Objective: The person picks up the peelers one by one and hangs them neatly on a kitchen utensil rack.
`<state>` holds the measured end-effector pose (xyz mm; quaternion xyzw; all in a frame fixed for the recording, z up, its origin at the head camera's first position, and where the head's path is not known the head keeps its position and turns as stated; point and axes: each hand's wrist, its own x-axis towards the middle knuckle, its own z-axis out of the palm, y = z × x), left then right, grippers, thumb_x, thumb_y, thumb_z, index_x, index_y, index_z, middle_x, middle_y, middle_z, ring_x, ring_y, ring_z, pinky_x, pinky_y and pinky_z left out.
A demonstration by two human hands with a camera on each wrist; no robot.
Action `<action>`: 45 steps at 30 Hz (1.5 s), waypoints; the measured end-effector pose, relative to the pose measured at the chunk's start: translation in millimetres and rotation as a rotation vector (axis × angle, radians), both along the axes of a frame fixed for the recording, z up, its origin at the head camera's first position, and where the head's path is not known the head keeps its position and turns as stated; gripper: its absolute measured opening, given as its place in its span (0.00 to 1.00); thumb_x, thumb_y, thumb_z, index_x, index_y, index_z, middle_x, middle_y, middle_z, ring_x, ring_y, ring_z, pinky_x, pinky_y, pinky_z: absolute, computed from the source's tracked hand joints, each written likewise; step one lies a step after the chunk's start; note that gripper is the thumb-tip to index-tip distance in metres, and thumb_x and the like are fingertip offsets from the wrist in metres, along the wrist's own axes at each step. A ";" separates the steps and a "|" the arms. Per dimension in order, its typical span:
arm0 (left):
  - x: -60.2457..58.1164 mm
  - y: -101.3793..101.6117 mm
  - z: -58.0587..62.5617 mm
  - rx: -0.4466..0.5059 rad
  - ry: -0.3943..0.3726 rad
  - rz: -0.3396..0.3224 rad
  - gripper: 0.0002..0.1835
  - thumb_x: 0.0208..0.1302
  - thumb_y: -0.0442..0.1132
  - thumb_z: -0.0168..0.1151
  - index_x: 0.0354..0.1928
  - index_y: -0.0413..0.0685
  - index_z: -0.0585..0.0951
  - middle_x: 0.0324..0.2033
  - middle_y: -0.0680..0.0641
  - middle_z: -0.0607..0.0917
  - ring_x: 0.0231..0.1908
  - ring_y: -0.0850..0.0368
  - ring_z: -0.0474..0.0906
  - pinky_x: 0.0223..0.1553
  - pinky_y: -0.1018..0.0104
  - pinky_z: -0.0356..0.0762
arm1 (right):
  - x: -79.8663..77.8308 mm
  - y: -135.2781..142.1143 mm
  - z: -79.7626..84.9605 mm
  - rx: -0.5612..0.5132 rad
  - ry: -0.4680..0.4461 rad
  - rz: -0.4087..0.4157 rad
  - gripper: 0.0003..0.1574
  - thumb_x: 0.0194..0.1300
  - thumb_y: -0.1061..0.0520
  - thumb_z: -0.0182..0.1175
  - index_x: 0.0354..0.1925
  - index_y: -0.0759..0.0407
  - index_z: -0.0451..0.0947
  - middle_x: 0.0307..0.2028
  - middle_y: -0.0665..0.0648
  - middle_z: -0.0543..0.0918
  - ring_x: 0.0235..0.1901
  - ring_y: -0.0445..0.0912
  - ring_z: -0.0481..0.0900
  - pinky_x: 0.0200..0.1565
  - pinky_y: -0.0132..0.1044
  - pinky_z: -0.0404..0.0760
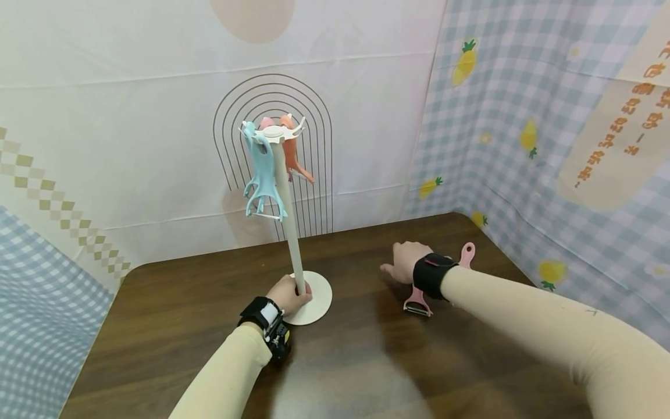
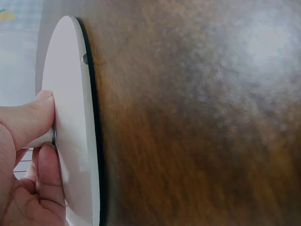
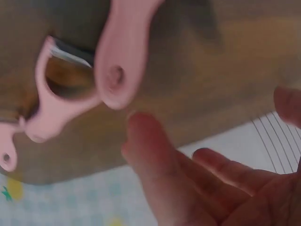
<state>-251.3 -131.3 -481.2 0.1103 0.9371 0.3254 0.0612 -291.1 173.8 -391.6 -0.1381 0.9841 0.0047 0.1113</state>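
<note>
My left hand grips the white pole of a hanging stand low down, just above its round base. In the left wrist view the thumb and fingers lie around the pole, touching the base. Light blue peelers, an orange peeler and something pink hang from the hooks at the top. To the right, my right hand is over the table with its fingers loosely extended and nothing held. Pink peelers lie close by, partly hidden by the wrist in the head view.
The dark wooden table has rounded back corners. A printed white cloth hangs behind it, and a blue checked cloth hangs along the right side.
</note>
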 end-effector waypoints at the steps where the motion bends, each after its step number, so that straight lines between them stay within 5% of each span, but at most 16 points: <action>1: 0.0 0.2 0.0 0.000 -0.007 0.003 0.06 0.61 0.35 0.67 0.27 0.49 0.81 0.23 0.53 0.78 0.28 0.58 0.73 0.36 0.61 0.72 | 0.4 2.5 -5.0 0.011 -0.003 0.003 0.44 0.67 0.34 0.55 0.62 0.69 0.69 0.49 0.69 0.79 0.46 0.62 0.79 0.44 0.54 0.78; 5: -0.1 0.6 -0.4 0.009 -0.013 0.006 0.06 0.61 0.34 0.67 0.27 0.48 0.81 0.23 0.53 0.78 0.27 0.58 0.74 0.34 0.61 0.73 | 1.5 12.5 -22.4 0.032 -0.036 -0.003 0.32 0.66 0.35 0.56 0.43 0.64 0.81 0.32 0.60 0.83 0.31 0.54 0.81 0.34 0.48 0.78; 8: -0.4 0.8 -0.5 0.012 -0.002 0.003 0.06 0.60 0.34 0.67 0.27 0.48 0.81 0.22 0.53 0.78 0.26 0.59 0.73 0.34 0.62 0.73 | 4.0 17.7 -30.7 0.038 -0.059 -0.016 0.27 0.66 0.37 0.57 0.26 0.58 0.80 0.22 0.56 0.79 0.23 0.50 0.78 0.29 0.46 0.76; 11: 0.0 1.0 0.4 0.015 0.005 0.001 0.06 0.60 0.34 0.67 0.26 0.48 0.81 0.21 0.53 0.78 0.26 0.59 0.73 0.34 0.62 0.72 | 7.1 20.5 -37.7 0.045 -0.069 -0.013 0.26 0.65 0.40 0.60 0.21 0.56 0.78 0.21 0.56 0.79 0.22 0.49 0.77 0.30 0.46 0.77; 28: -4.5 -0.7 -1.1 0.013 -0.005 0.000 0.06 0.60 0.35 0.67 0.26 0.49 0.81 0.22 0.53 0.78 0.27 0.59 0.74 0.35 0.62 0.73 | 12.8 11.8 -46.6 0.069 -0.085 0.033 0.07 0.53 0.57 0.64 0.24 0.57 0.77 0.26 0.55 0.79 0.25 0.49 0.75 0.29 0.45 0.76; 33: -5.2 -1.1 -1.5 0.013 0.003 0.005 0.06 0.59 0.35 0.68 0.26 0.49 0.81 0.22 0.53 0.78 0.27 0.58 0.73 0.35 0.62 0.72 | 18.0 4.8 -41.6 0.106 -0.042 0.104 0.09 0.46 0.64 0.69 0.23 0.58 0.75 0.23 0.56 0.78 0.24 0.50 0.75 0.27 0.43 0.76; 45: -7.0 -2.9 -3.5 0.024 0.019 -0.030 0.06 0.60 0.35 0.68 0.27 0.50 0.81 0.22 0.53 0.79 0.27 0.58 0.74 0.34 0.61 0.72 | 28.0 3.8 -34.0 0.107 0.046 0.198 0.10 0.57 0.67 0.64 0.37 0.65 0.74 0.32 0.64 0.80 0.38 0.58 0.80 0.43 0.49 0.78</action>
